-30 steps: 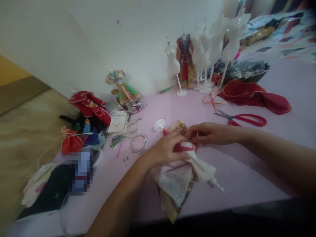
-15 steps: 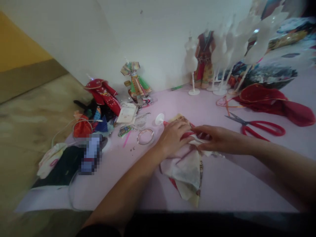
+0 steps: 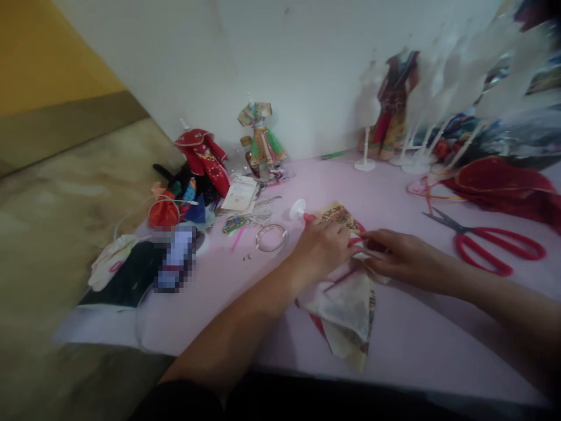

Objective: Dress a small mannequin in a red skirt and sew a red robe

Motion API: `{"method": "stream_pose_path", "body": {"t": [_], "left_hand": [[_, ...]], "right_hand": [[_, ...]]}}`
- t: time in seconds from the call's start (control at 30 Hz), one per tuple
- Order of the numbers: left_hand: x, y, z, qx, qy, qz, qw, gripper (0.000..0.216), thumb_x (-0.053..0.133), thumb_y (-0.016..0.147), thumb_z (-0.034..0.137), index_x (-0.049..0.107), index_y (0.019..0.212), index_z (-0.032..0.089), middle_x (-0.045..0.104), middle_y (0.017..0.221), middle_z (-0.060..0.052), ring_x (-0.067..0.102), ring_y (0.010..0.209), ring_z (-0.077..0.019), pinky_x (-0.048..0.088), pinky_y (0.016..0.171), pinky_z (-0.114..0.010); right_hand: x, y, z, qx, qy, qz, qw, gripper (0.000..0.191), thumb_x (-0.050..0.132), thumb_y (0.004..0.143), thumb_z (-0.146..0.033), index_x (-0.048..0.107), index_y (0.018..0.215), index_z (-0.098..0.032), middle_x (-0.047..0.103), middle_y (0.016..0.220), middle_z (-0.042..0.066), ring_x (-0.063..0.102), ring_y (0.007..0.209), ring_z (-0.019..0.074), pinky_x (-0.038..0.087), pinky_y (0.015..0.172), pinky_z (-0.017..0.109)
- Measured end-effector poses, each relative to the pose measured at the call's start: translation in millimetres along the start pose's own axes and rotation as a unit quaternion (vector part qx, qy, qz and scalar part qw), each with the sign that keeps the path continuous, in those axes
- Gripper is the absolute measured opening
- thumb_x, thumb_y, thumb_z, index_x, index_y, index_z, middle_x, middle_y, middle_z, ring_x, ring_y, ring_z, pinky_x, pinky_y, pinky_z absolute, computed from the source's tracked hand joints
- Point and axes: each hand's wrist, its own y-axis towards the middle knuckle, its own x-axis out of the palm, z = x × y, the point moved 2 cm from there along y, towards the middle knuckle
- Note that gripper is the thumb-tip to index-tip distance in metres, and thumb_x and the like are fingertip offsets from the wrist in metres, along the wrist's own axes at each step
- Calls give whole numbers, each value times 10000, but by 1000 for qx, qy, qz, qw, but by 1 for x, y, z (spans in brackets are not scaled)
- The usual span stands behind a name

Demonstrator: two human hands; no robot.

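Observation:
A small doll dress [image 3: 344,316] in cream, red and brown print lies on the pink tabletop, its pale side up over the lower part. The round white base of a mannequin stand [image 3: 298,209] sticks out beyond its upper left end. My left hand [image 3: 322,245] is curled over the middle of the dress, gripping it from the left. From the right, my right hand [image 3: 392,254] pinches the cloth close to the left fingertips. Both hands hide the middle of the dress and whatever is between the fingers.
Red-handled scissors [image 3: 482,240] lie on the right, blades apart, below a dark red cloth [image 3: 504,184]. White mannequins and a dressed one [image 3: 397,105] stand behind. Leftward are a bangle [image 3: 270,238], a booklet [image 3: 239,193], two dressed dolls' outfits [image 3: 260,134] on stands and a blurred-out phone-like object [image 3: 176,257].
The whole view has shifted, so the tabletop things appear farther right. Both hands stay on the dress, and the right fingers have drawn closer together on the cloth.

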Motion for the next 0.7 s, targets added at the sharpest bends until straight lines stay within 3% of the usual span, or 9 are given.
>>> {"method": "stream_pose_path", "body": {"t": [0.1, 0.23, 0.47, 0.7], "left_hand": [[-3, 2, -6, -23, -30, 4, 999, 453, 462, 983, 535, 674, 932, 138, 719, 925, -115, 662, 934, -264, 480, 890, -414], [3, 7, -16, -48, -97, 11, 994, 314, 410, 1032, 327, 670, 977, 160, 716, 989, -82, 643, 970, -222, 476, 918, -382], [18, 9, -24, -94, -214, 31, 972, 154, 556, 951, 269, 685, 934, 185, 711, 966, -55, 628, 963, -209, 486, 901, -368], [16, 11, -32, -111, -290, 8, 950, 170, 545, 903, 175, 705, 957, 196, 730, 980, -37, 658, 932, -176, 509, 903, -344]], "right_hand": [[-3, -1, -6, 6, 8, 10, 1000, 494, 558, 903, -404, 508, 1332, -165, 700, 954, 84, 661, 820, 232, 511, 747, 369], [-1, -7, -13, -32, -55, 32, 997, 546, 533, 933, -328, 400, 1435, -159, 679, 1056, 123, 674, 906, 255, 527, 791, 399], [14, -19, -22, -98, -225, 66, 967, 345, 441, 950, -129, 534, 1281, -149, 684, 1036, 147, 669, 883, 265, 534, 741, 392], [8, -16, -23, -71, -213, 34, 974, 191, 481, 975, -221, 624, 1098, -188, 682, 925, 104, 666, 824, 245, 505, 700, 356]]}}
